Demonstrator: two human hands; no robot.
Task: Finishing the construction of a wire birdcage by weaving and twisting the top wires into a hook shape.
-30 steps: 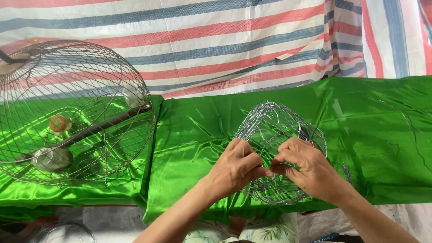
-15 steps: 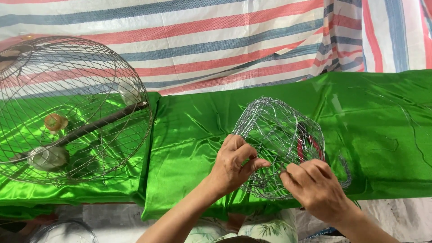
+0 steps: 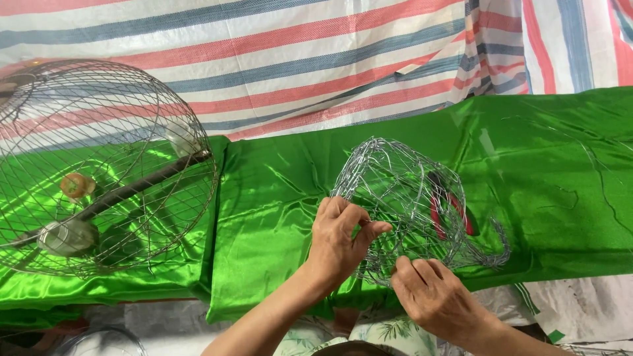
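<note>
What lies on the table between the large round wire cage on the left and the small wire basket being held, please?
Only bare green satin cloth, in the head view, between the large wire cage and the small wire basket.

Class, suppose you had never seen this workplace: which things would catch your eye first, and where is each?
The shiny green cloth covers the table, striped tarpaulin behind it. At centre, the left hand and right hand grip a wire basket frame, red-handled pliers showing through it. A large round wire cage sits far left.

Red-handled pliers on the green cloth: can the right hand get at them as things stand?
Probably not directly. The red-handled pliers lie behind the silver wire-mesh basket, seen only through its mesh, and the right hand is at the basket's near edge. Going around looks necessary.
</note>
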